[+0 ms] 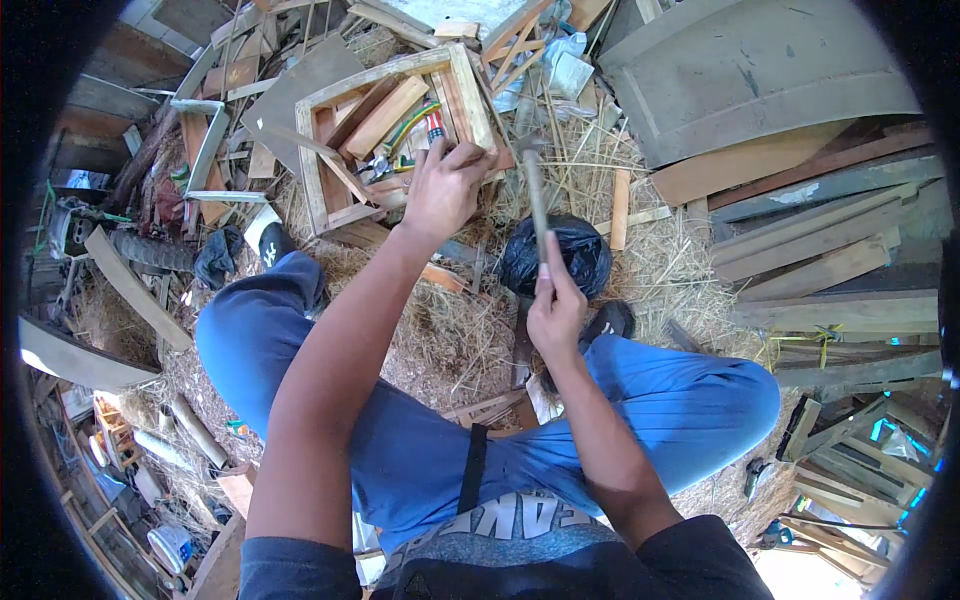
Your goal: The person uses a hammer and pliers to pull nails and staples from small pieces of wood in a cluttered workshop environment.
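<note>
My right hand (pixel 556 308) is closed round the handle of a hammer (pixel 538 200), whose head points away from me, just right of a wooden frame (pixel 308 180). At the frame's near right corner is my left hand (pixel 443 190). Its fingers are curled and pressed together; what they pinch, if anything, is hidden. Inside the frame lie wood strips (pixel 385 118) and a tool handle striped red, white and blue (pixel 434 122). Other yellow-green tools there are partly covered by my left hand.
A black plastic bag (pixel 555 258) sits between my feet, below the hammer. Straw and wood scraps cover the ground. Boards are stacked at right (pixel 830 250) beside a large grey panel (pixel 750 80). A tyre (pixel 150 250) and a curved board (pixel 135 285) lie at left.
</note>
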The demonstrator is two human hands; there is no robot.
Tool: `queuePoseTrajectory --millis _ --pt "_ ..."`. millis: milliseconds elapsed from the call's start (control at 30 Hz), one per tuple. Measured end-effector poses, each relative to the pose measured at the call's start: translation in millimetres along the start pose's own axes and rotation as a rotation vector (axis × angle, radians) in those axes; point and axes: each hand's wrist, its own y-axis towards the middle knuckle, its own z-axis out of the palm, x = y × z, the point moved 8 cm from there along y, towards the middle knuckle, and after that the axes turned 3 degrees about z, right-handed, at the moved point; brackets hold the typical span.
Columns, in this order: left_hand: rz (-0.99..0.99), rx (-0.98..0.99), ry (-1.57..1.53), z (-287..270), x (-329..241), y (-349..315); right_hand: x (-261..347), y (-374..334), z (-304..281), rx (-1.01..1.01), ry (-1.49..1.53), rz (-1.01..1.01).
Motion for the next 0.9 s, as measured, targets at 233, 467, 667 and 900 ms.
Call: queuePoseTrajectory --millis 233,467,667,900 --pt "-0.005 -0.007 -0.004 -0.9 -0.8 0.5 -0.7 2.2 1.1 0.0 -0.001 0.009" --pt "0.006 -0.017 0.004 -1.5 -4.7 3.2 -4.3 -3.7 -7.9 -0.093 0.029 -0.085" --pt "-0.004 -0.031 -0.036 0.3 0.2 0.4 -14.4 -1.3 3.4 0.01 0.004 0.047" --pt "-0.009 -0.009 -0.034 1.2 1.7 -0.7 -7.4 2.7 6.7 0.066 -0.053 0.075"
